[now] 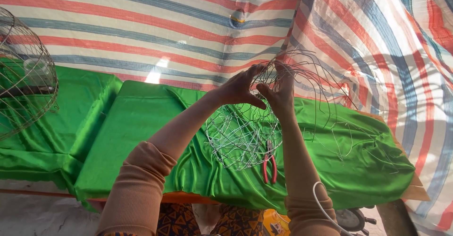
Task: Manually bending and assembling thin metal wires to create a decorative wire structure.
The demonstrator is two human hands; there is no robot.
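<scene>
Head view: your left hand (238, 88) and right hand (278, 94) meet at the rim of a half-woven wire basket (245, 132), fingers pinched closed on thin strands, with loose wire ends (321, 85) fanning out to the right. The basket stands above the green cloth (141, 122), just beside red-handled pliers (269, 163). It looks light and springy, easily bent out of shape, with sharp ends; the firmer rim seems the safest hold. A finished wire cage (26, 80) sits at far left. A striped tarpaulin (165, 28) backs the covered bench.
</scene>
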